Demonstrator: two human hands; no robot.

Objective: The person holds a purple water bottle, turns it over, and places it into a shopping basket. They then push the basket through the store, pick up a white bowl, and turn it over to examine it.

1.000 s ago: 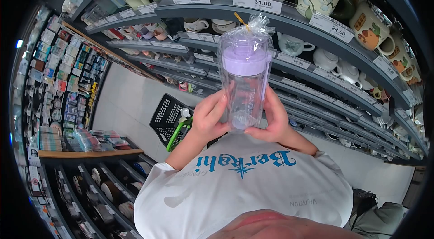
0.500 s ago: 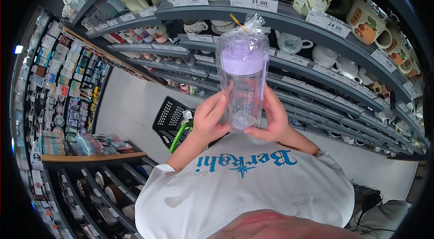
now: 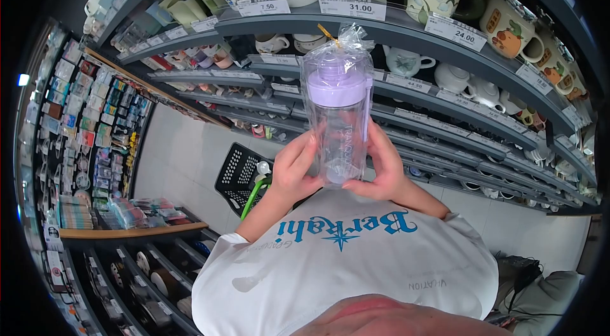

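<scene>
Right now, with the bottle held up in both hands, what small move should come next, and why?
Perhaps turn the bottle slightly: the left hand and right hand hold its lower part from either side, and its lettering sits right of centre under glossy clear wrap, so a small turn might bring it squarer to view.

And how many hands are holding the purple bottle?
2: the left hand on the left side of the purple bottle, and the right hand on its right side. Some fingers are partly hidden behind it.
</scene>
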